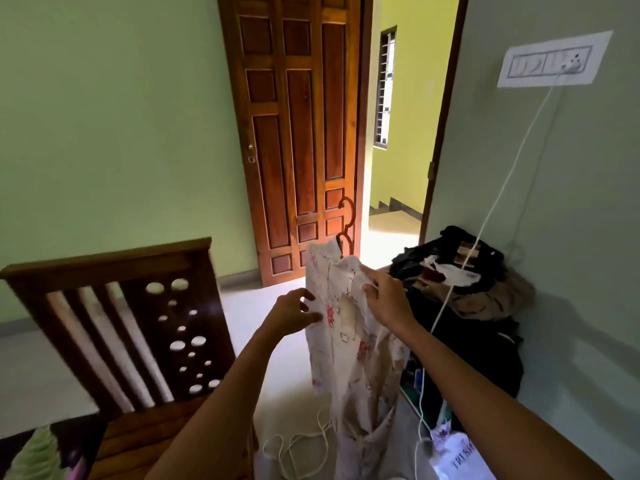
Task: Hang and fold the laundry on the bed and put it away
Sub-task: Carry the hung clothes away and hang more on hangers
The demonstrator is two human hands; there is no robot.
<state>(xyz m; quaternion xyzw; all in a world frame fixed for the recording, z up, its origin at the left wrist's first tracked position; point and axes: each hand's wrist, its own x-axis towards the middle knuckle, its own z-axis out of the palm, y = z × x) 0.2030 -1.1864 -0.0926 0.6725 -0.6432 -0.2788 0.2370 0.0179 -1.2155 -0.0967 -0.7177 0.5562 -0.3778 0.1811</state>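
A white garment with red flower print (pixel 349 344) hangs on a reddish-brown hanger (pixel 346 233), held up in the air in front of me. My left hand (pixel 294 311) pinches the garment's left edge at chest height. My right hand (pixel 388 299) grips the cloth near the right shoulder, just below the hanger's neck. The hanger's hook sticks up above the collar. The garment's lower part falls in folds toward the floor. A corner of the bed (pixel 38 452) with coloured cloth on it shows at the bottom left.
The bed's wooden footboard (pixel 131 327) stands at the left. A pile of dark clothes (pixel 464 282) sits on a stand by the right wall. A white cable (pixel 498 202) runs down from the wall socket. The wooden door (pixel 298 133) stands open ahead.
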